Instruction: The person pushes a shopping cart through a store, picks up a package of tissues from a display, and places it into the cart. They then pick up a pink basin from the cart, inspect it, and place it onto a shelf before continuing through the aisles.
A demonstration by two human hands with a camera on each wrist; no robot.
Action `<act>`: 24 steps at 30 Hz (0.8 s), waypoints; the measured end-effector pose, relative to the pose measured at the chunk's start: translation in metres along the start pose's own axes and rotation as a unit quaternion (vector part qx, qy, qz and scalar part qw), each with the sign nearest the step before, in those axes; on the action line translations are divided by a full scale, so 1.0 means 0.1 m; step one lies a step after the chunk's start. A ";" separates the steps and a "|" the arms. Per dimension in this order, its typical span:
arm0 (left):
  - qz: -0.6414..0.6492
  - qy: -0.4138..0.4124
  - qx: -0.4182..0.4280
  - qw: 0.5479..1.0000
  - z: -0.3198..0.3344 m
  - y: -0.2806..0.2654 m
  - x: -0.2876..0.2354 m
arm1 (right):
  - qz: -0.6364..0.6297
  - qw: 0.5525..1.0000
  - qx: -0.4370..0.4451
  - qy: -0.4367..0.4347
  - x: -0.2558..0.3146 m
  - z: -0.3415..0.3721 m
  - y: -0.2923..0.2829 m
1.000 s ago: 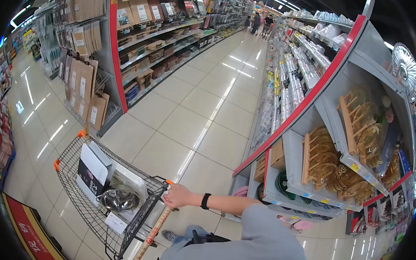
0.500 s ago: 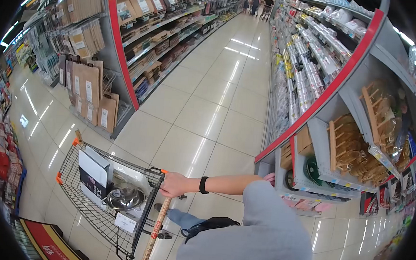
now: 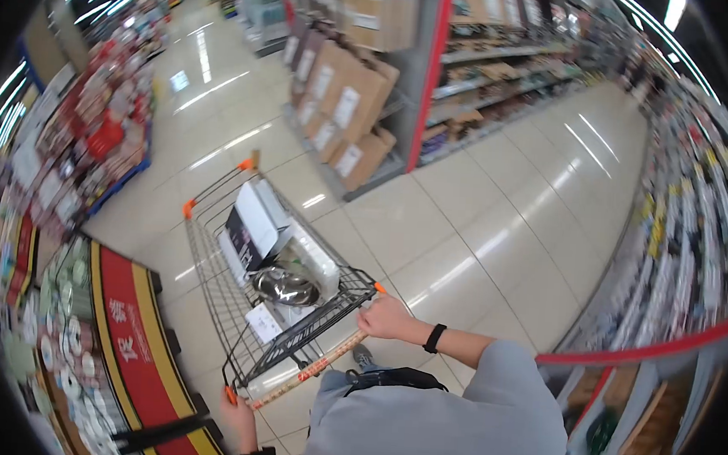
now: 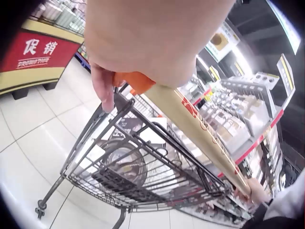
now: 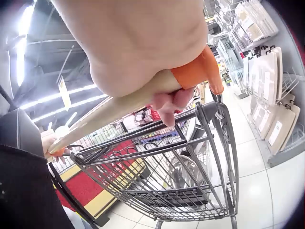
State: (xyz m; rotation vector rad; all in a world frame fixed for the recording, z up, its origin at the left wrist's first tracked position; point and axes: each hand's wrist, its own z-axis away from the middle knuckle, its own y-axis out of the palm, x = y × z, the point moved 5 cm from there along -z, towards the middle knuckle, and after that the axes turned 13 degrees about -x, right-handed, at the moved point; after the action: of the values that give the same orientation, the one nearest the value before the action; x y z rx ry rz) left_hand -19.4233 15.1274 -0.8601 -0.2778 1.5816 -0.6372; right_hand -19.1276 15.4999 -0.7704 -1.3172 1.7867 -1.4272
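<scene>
A wire shopping cart (image 3: 212, 256) stands in front of the person, its handle bar (image 3: 309, 369) running diagonally. The right hand (image 3: 385, 316) grips the bar's far end beside an orange cap; in the right wrist view that hand (image 5: 138, 52) has its fingers curled under the bar. The left hand (image 3: 237, 416) is at the near end, and the left wrist view shows this hand (image 4: 147, 43) wrapped over the bar by its orange end (image 4: 136, 82). Inside the cart lie a shiny metal bowl (image 3: 287, 286), a black-and-white box (image 3: 252, 225) and a clear-wrapped item (image 3: 316, 258).
Hanging boards (image 3: 347, 101) fill a shelf end ahead. A red-and-yellow promotion stand (image 3: 137, 330) is close on the left, with a heap of red packages (image 3: 103, 136) beyond. Tiled floor (image 3: 507, 211) leads up an aisle; a red-edged shelf (image 3: 648, 352) curves along the right.
The view has swung left, so the aisle and shelves have shifted right. The left hand has come into the head view at the bar's near end. The right hand keeps its hold.
</scene>
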 end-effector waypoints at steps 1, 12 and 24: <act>0.013 -0.011 -0.009 1.000 -0.07 0.00 -0.10 | -0.014 1.000 -0.012 0.015 -0.03 -0.09 0.04; -0.019 0.005 -0.111 0.994 -1.86 0.57 -0.84 | -0.041 0.997 -0.044 -0.045 -0.55 -2.12 0.43; -0.129 0.108 -0.106 0.980 -4.05 1.52 -1.69 | -0.014 0.999 -0.003 -0.049 -1.31 -4.45 1.29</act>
State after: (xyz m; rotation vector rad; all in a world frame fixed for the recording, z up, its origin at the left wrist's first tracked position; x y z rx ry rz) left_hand -19.7662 15.4351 -0.8028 -0.5959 1.8427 -0.7170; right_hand -19.4928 15.8134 -0.7676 -1.3968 1.7164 -1.3494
